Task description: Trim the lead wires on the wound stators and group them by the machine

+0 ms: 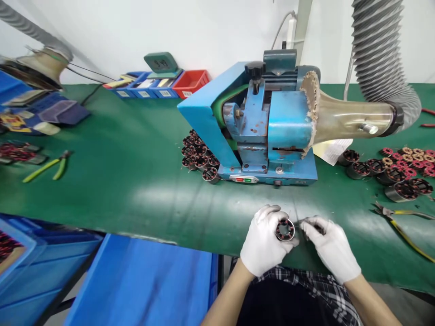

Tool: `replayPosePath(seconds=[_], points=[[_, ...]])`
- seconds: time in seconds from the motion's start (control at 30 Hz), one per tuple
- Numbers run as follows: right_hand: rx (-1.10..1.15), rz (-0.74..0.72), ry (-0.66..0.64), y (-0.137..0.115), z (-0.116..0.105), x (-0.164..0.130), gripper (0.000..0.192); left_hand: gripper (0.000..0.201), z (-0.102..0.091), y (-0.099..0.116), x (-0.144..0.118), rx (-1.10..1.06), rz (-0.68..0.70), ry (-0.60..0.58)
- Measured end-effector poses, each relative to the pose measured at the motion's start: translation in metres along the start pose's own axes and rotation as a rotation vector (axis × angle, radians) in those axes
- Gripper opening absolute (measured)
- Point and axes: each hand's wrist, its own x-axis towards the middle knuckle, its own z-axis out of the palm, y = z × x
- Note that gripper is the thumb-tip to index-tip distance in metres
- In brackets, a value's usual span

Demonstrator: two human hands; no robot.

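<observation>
Near: left hand (261, 242) grips wound core (285, 237) over green table (136, 181); right hand (332, 248) curled just beside, whether holding anything cannot tell. Held core probably mid-work. Farther: left cores (201, 162), right cores (359, 170) flank blue machine (290, 122); which done, unclear.

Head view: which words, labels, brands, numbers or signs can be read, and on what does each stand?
No text reads with certainty.
Green box: dark marks, perhaps "6 49", too blurred to confirm.
Blue bins and red bin: white labels, too small.
Paper: too blurred.
</observation>
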Motion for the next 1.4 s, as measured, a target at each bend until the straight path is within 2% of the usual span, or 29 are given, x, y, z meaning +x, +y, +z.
replayPosePath(seconds=[0.07,0.17,0.23,0.33,0.43,0.5,0.63,0.7,0.73,0.8,0.87,0.93,1.03,1.1,1.17,1.23,1.27,1.33,1.4], points=[[0.098,0.077,0.045,0.004,-0.007,0.004,0.022,0.047,0.000,0.001,-0.001,0.009,-0.034,-0.014],[0.386,0.181,0.061,0.004,-0.018,0.009,0.027,0.063,-0.003,-0.001,-0.002,0.014,-0.012,-0.061],[0.516,0.226,-0.049,0.001,-0.021,0.006,0.038,0.064,-0.004,-0.003,-0.003,0.023,0.015,-0.095],[0.504,0.263,-0.273,-0.004,-0.012,-0.004,0.054,0.053,-0.001,-0.005,-0.005,0.049,0.002,-0.086],[0.437,0.276,-0.285,-0.008,0.004,-0.013,0.042,0.045,0.005,-0.005,-0.005,0.076,-0.010,-0.013],[0.467,0.305,-0.290,-0.009,0.008,-0.015,0.035,0.043,0.007,-0.004,-0.005,0.087,-0.002,0.023],[0.736,0.315,-0.449,-0.004,-0.004,-0.013,0.030,0.050,0.007,-0.002,-0.004,0.082,-0.028,0.005],[0.803,0.222,-0.362,0.001,-0.014,-0.011,0.025,0.055,0.006,-0.003,-0.004,0.069,-0.050,-0.008],[0.743,0.161,-0.282,0.003,-0.018,-0.011,0.023,0.057,0.006,-0.003,-0.004,0.061,-0.055,-0.009],[0.480,0.003,-0.169,0.006,-0.019,-0.010,0.016,0.057,0.007,-0.004,-0.003,0.046,-0.067,0.001],[0.212,-0.151,-0.179,0.007,-0.014,-0.011,0.011,0.054,0.006,-0.003,-0.002,0.031,-0.068,0.007],[0.090,-0.212,-0.201,0.005,-0.006,-0.010,0.008,0.051,0.005,-0.002,-0.002,0.026,-0.057,0.005],[0.153,-0.041,-0.199,0.001,-0.001,-0.003,0.013,0.049,0.001,-0.001,-0.002,0.015,-0.023,-0.029],[0.294,0.084,-0.182,0.000,-0.008,0.005,0.019,0.051,-0.002,-0.002,-0.002,0.000,0.000,-0.072],[0.389,0.103,-0.089,0.001,-0.022,0.010,0.024,0.051,-0.005,-0.004,-0.002,-0.011,0.023,-0.119],[0.313,-0.007,0.018,0.000,-0.035,0.007,0.022,0.052,-0.008,-0.005,-0.004,-0.006,0.031,-0.146],[0.206,-0.124,0.026,0.000,-0.039,0.002,0.018,0.058,-0.009,-0.004,-0.006,-0.001,0.027,-0.145],[-0.089,-0.445,-0.027,-0.002,-0.040,-0.009,0.010,0.081,-0.011,0.001,-0.009,0.001,0.018,-0.119],[-0.404,-0.719,-0.136,-0.002,-0.033,-0.019,0.025,0.108,-0.011,0.008,-0.012,-0.016,0.026,-0.086]])
